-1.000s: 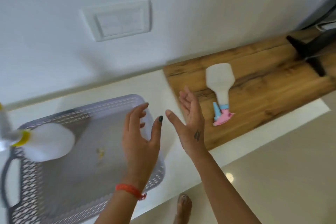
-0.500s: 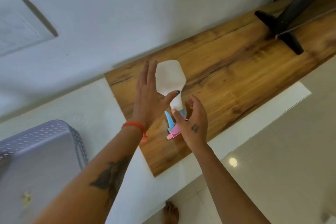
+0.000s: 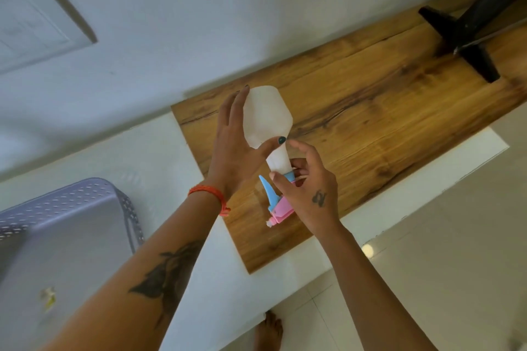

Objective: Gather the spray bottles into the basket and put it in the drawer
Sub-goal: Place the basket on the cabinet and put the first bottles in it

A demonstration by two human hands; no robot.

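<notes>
My left hand point(image 3: 236, 148) is on the white plastic spray bottle with the pink and blue trigger top point(image 3: 268, 120). The fingers are straight along the bottle's left side and my thumb lies across its neck. My right hand point(image 3: 308, 188) curls round the neck just above the trigger, and covers part of the pink top. The bottle lies flat on the brown wooden board point(image 3: 370, 111), its fat end pointing to the wall. The grey plastic basket with little holes point(image 3: 94, 199) sits on the white counter point(image 3: 171, 157), well apart to the left. The picture edge cuts the basket off. Something small and yellowish lies inside it, too blurry to tell.
</notes>
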